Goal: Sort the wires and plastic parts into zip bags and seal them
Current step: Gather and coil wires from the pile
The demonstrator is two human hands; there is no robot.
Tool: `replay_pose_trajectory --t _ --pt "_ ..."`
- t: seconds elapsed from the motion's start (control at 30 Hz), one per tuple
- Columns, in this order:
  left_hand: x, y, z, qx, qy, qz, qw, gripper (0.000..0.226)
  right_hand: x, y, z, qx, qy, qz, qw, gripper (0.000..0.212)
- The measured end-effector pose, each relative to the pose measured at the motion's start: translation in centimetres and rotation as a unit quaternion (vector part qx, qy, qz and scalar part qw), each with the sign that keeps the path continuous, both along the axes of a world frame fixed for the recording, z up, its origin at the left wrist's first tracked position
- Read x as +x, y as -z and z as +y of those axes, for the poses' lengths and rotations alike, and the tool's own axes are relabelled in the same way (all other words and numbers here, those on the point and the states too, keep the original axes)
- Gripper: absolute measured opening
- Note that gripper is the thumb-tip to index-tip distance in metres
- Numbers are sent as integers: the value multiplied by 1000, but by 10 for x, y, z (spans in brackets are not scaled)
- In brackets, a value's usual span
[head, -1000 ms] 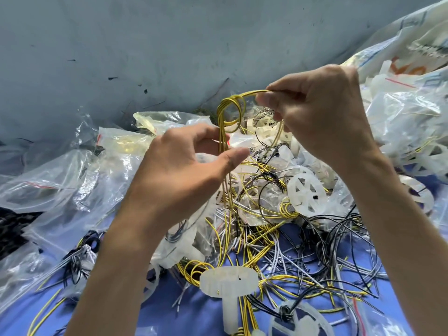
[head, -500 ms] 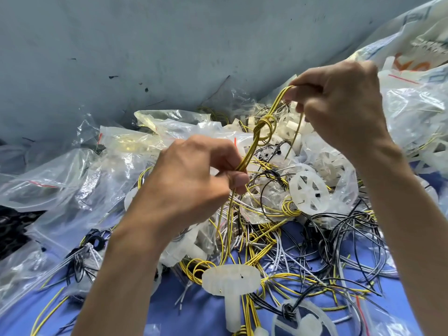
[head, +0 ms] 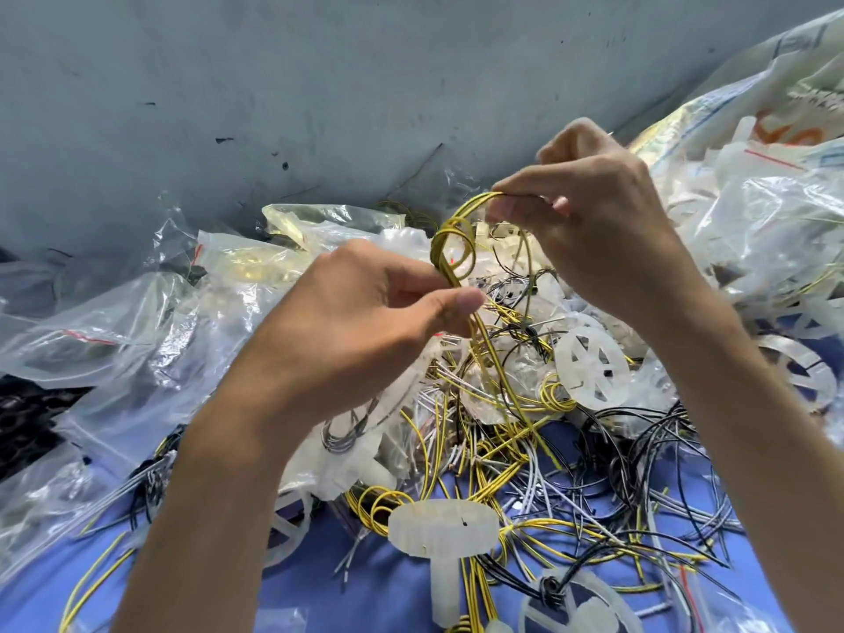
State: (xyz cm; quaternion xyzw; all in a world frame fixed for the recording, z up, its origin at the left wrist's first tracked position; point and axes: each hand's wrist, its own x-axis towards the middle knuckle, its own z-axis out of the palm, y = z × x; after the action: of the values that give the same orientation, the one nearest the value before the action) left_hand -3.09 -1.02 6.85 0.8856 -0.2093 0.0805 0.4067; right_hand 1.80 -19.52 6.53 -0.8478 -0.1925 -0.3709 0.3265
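Yellow wires (head: 438, 249) pinched by left hand (head: 365, 322) fingers below, right hand (head: 598, 230) fingers above.

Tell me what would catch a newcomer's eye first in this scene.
Dead centre, the left hand and right hand each pinch a looped bundle of thin yellow wires, raised between them. Below sprawls a tangle of yellow, black and grey wires on the blue surface, with a white plastic spoked wheel to its right. Crumpled clear plastic zip bags pile up at left.
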Motion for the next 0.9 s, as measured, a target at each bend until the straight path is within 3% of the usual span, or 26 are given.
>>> replay_pose_trajectory --t 0.1,0.3,0.5,0.57,0.63,0.67,0.73,0.8,0.83,0.9 --pt "0 0 1 -29 -2 5 1000 5 -3 -2 3 3 -42 16 999 13" --pt "-2 -3 1 -92 -25 -31 995 17 -11 -6 -1 -21 -182 114 976 19" --pt "0 -1 2 -135 -59 -82 986 16 -18 -9 5 47 -278 195 939 31" --pt "-1 -1 0 -138 -68 -100 983 15 -19 -9 6 -32 -260 203 943 36" --pt "-1 0 -4 -134 -70 -112 982 9 -20 -8 8 -118 -246 193 943 21" --pt "-2 1 -6 -129 -70 -116 982 10 -21 -7 9 -133 -256 187 939 6" --pt "-2 2 -8 -114 -75 -124 983 15 -20 -5 11 -148 -254 166 941 14" --pt "-1 1 -6 -107 -82 -121 983 15 -21 -6 12 -132 -257 167 943 9" --pt "0 1 -6 -105 -84 -117 984 19 -22 -6 11 -125 -255 172 943 13" --pt "3 2 -5 -111 -91 -109 984 38 -22 -8 8 -108 -244 171 948 44"
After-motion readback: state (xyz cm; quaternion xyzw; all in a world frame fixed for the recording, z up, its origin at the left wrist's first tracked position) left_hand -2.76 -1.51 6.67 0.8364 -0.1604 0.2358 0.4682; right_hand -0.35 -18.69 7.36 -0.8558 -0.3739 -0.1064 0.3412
